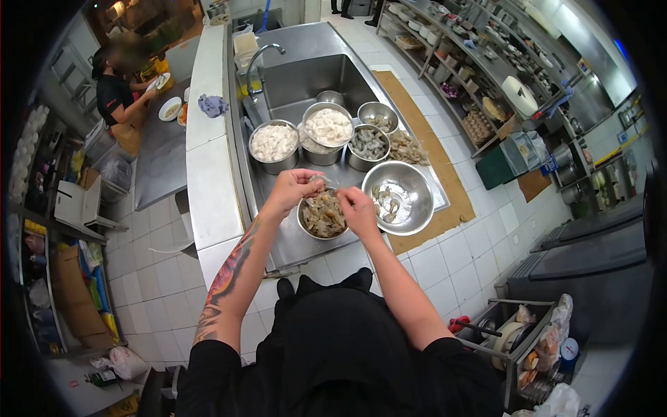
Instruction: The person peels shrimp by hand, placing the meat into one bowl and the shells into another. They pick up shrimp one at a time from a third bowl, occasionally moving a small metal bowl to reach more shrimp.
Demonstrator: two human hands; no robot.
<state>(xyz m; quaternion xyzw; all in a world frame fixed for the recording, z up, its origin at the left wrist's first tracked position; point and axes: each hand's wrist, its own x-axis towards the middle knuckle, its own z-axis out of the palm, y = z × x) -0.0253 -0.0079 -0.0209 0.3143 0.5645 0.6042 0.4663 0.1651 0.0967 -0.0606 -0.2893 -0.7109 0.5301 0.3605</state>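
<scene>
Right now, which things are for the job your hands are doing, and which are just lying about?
Probably for the job:
Shrimp below my left hand and right hand
Wide steel bowl with a few shrimp
Pot of grey shrimp

Seemingly just lying about:
Crumpled purple cloth
Eggs
Green bin

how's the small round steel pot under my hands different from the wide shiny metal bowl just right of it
The small round steel pot is narrower than the wide shiny metal bowl. The pot is heaped with brownish shrimp; the bowl holds a few scattered pieces, with bare metal showing. Your left hand and right hand are at the pot's mouth; neither is in the bowl. Both containers are round, open and silvery.
</scene>
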